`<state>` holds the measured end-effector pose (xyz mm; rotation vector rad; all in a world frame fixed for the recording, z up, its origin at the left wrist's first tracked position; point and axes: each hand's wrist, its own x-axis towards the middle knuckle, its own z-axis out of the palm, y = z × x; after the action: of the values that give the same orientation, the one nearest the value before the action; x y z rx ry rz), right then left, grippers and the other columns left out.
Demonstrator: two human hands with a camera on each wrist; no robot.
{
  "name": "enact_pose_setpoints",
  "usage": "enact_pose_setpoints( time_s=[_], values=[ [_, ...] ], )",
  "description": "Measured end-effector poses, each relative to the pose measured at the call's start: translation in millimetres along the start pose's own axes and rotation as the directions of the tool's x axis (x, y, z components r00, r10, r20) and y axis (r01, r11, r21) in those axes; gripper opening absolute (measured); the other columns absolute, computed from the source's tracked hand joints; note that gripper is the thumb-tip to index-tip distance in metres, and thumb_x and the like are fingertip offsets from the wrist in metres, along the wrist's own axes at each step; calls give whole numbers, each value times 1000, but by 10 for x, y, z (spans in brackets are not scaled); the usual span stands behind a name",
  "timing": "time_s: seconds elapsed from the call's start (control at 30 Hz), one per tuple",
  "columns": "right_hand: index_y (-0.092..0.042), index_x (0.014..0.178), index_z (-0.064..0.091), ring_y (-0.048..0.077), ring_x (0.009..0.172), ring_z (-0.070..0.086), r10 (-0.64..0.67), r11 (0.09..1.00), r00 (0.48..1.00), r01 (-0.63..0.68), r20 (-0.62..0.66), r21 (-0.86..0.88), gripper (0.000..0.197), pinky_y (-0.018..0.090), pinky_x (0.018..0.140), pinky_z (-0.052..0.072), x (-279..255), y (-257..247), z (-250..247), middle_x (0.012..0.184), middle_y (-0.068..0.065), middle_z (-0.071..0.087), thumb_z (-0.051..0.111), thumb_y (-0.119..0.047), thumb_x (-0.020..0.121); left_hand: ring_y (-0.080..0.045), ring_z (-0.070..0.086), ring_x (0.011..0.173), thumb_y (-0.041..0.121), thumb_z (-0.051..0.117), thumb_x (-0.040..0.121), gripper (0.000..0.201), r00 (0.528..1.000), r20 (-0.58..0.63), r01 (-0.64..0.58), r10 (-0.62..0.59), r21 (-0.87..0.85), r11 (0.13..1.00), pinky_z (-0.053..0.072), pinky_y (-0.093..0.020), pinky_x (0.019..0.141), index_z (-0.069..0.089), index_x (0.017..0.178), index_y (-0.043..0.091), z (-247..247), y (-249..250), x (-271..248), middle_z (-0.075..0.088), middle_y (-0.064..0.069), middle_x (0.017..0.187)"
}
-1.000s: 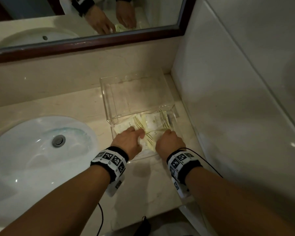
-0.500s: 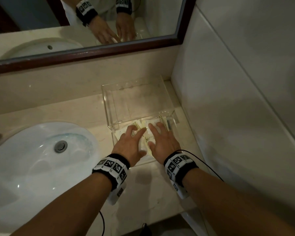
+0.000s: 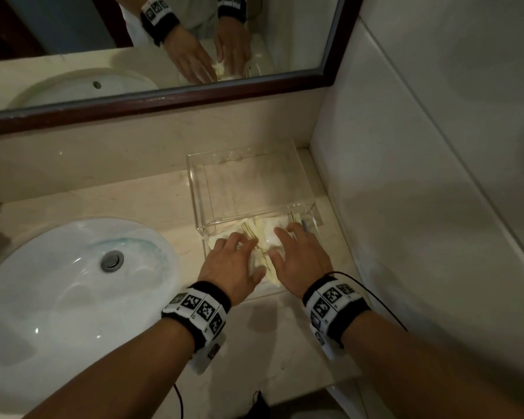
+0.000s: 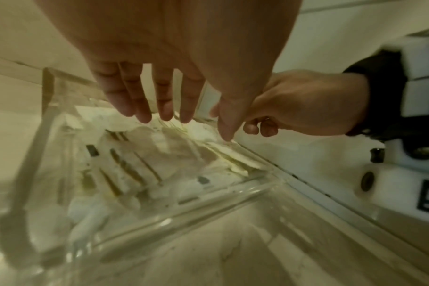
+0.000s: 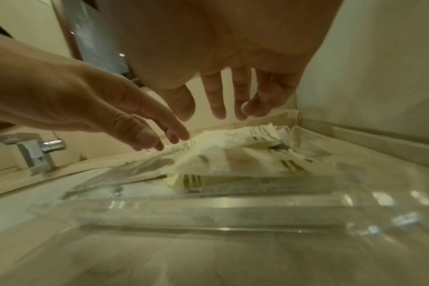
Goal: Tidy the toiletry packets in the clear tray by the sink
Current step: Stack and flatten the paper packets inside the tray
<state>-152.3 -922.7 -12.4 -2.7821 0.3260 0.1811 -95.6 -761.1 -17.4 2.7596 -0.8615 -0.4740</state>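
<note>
Pale marble counter (image 3: 152,201) in a dim bathroom corner, white tiled wall (image 3: 421,176) on the right, dark-framed mirror (image 3: 164,40) above the backsplash, white oval sink (image 3: 58,282) with metal drain on the left. Clear tray (image 3: 248,179) pushed into the corner against the wall, far section bare, near section holding the packets (image 3: 265,237), white and cream with gold stripes, lying overlapped in a loose heap. Left hand (image 3: 233,264) and right hand (image 3: 303,258) side by side, palms down over the heap, fingers spread and straight, neither curled around anything; contact with the packets not clear from the head view. Black wristbands with square markers on both wrists, thin cable off the right one. Left wrist view only: fingertips (image 4: 145,116) just above the packets, small gap visible, tray's near wall (image 4: 184,209) and blurred packet print. Right wrist view only: chrome faucet (image 5: 34,152) at the far left, packets (image 5: 233,154) mounded higher in the middle, left hand (image 5: 86,108) reaching in from the side with fingers extended. Mirror in the head view only: reflection of both hands over the tray.
</note>
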Motion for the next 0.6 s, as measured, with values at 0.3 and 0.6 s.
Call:
enact_pose_setpoints(
  time_s=[0.3,0.6],
  values=[
    [-27,152,22,19,150,9,-97,985,972,125,216,-120,64,46,121,6,73,-9,18,162,-3,15,37,-51,95,-18,8,150,50,41,96,70,989,143,40,-37,-19,999,8,-30,119,22,155,18,14,27,2,13,-2,164],
    [-28,153,21,17,150,10,-62,989,969,91,239,-114,64,43,121,6,189,-3,18,162,-6,16,32,-54,95,-19,7,150,47,40,98,70,983,178,37,-35,-8,999,0,-26,118,20,156,13,-92,64,30,12,-5,164]
  ],
)
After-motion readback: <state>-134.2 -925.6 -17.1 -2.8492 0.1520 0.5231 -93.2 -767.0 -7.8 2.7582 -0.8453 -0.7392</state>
